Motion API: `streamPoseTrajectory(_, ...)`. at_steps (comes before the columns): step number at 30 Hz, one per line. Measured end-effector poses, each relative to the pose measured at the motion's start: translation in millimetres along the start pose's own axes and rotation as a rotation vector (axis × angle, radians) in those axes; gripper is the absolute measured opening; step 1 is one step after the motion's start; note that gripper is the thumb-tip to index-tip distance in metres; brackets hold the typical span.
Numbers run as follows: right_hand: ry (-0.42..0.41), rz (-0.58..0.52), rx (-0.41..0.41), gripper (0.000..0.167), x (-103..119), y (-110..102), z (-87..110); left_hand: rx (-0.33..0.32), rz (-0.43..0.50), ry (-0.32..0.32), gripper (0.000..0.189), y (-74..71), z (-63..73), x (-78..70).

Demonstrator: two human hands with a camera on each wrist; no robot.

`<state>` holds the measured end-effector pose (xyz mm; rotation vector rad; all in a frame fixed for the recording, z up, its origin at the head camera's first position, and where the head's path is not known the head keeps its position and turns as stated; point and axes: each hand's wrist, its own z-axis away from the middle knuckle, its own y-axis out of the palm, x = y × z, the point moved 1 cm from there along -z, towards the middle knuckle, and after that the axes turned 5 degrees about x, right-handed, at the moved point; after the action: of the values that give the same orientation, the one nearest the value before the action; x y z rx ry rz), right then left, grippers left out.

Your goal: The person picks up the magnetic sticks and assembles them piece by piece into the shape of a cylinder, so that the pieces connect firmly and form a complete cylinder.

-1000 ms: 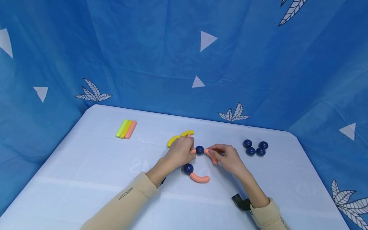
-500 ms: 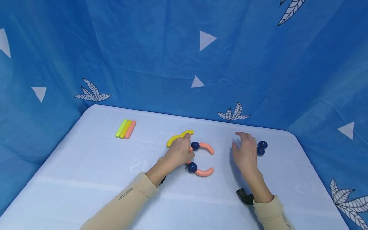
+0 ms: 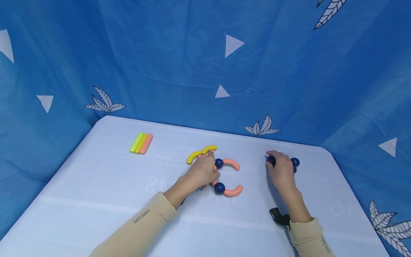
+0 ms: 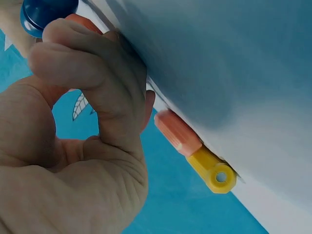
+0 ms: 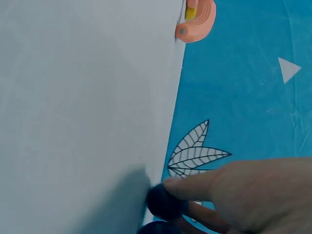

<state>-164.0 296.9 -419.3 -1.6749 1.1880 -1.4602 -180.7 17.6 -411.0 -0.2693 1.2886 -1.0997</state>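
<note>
My left hand [image 3: 201, 169] bends over a joined figure of balls and magnetic rods at mid-table, its fingers curled on a salmon rod [image 4: 84, 22] that they mostly hide. Beside it, one dark blue ball [image 3: 219, 163] carries a curved salmon rod [image 3: 231, 164]; a nearer blue ball [image 3: 219, 188] carries another curved rod [image 3: 233, 191]. Curved yellow rods [image 3: 194, 156] lie beyond the knuckles. To the right, my right hand [image 3: 282, 173] pinches a loose dark blue ball [image 5: 165, 202] between thumb and fingers. Another ball [image 5: 158, 228] shows just below it in the right wrist view.
Two more blue balls, one of them the far ball [image 3: 294, 162], sit right of my right hand. Straight green [image 3: 136, 142], yellow [image 3: 141, 144] and salmon rods [image 3: 146, 144] lie side by side at back left. A blue patterned curtain [image 3: 179, 71] rises behind the white table [image 3: 96, 200].
My right hand has let go of the figure's upper curved rod, moved right to the loose balls and taken hold of one. The left hand stays; the lower ball and rod have shifted right.
</note>
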Motion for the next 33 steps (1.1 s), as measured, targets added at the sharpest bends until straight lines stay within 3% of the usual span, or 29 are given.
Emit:
streamPoseTrajectory(4,-0.081,-0.032,-0.011,0.036,4,3,-0.3,0.000,0.018,-0.009,0.085,0.6,0.6,-0.8)
streamPoseTrajectory(6,-0.135,-0.086,0.020,0.038,9,5,0.1,-0.001,0.030,-0.016,0.084,0.9,0.9,-0.7)
streamPoseTrajectory(9,-0.198,-0.189,0.146,0.041,19,6,1.6,-0.007,0.045,-0.032,0.085,1.4,1.3,0.1)
streamPoseTrajectory(12,-0.209,-0.260,0.282,0.044,27,8,3.6,-0.023,0.052,-0.039,0.083,1.7,1.3,1.0)
streamPoseTrajectory(17,-0.187,-0.305,0.395,0.050,31,13,6.0,-0.070,0.009,0.039,0.066,1.6,1.6,1.5)
streamPoseTrajectory(22,-0.189,-0.379,0.502,0.052,34,16,7.8,-0.069,-0.052,0.119,0.050,2.0,2.5,0.8)
streamPoseTrajectory(26,-0.185,-0.403,0.538,0.051,35,17,8.0,-0.054,-0.061,0.149,0.041,3.0,3.0,0.1)
streamPoseTrajectory(33,-0.178,-0.443,0.527,0.050,34,19,6.6,-0.055,-0.068,0.157,0.030,4.1,3.3,-0.5)
